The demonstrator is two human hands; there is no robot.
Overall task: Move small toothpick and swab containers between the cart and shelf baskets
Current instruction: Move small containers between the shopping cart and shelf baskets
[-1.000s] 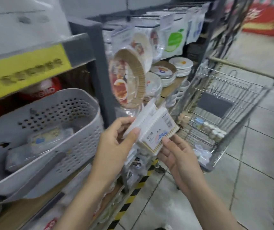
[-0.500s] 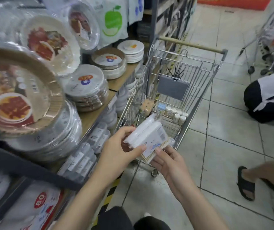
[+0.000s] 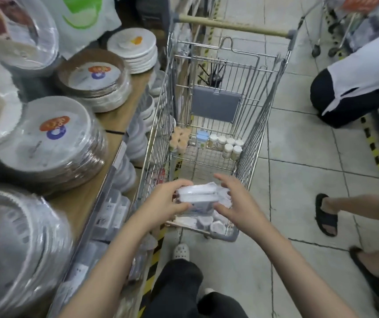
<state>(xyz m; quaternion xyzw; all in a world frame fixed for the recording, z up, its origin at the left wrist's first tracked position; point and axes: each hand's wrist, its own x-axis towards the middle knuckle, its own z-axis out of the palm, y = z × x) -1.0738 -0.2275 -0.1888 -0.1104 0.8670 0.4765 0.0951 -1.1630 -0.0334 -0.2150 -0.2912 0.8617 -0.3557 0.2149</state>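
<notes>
You have the white swab boxes [image 3: 197,198] stacked between both hands, over the near end of the shopping cart [image 3: 262,125]. Your left hand [image 3: 163,204] grips the stack from the left, thumb along its near edge and fingers curled over the top. Your right hand [image 3: 237,199] touches the right side with its fingers spread and mostly straight; whether it truly clasps the boxes you cannot tell through the blur.

Directly beneath the stack, small round white containers [image 3: 211,224] lie in the cart's near corner. At the far end of the cart floor stand a cluster of small white-lidded jars [image 3: 228,144], a blue-lidded container [image 3: 201,137] just left of them, and a tan bundle [image 3: 180,137] further left. A grey flap [image 3: 216,104] hangs on the cart's far wall below the wooden handle [image 3: 232,26].

To your left, the shelf [image 3: 96,180] carries wrapped stacks of paper plates [image 3: 53,143], with more stacks further along. On the right, across the tiled floor [image 3: 298,157], a person in black trousers [image 3: 335,97] crouches, and a sandalled foot [image 3: 326,214] stands nearer.
</notes>
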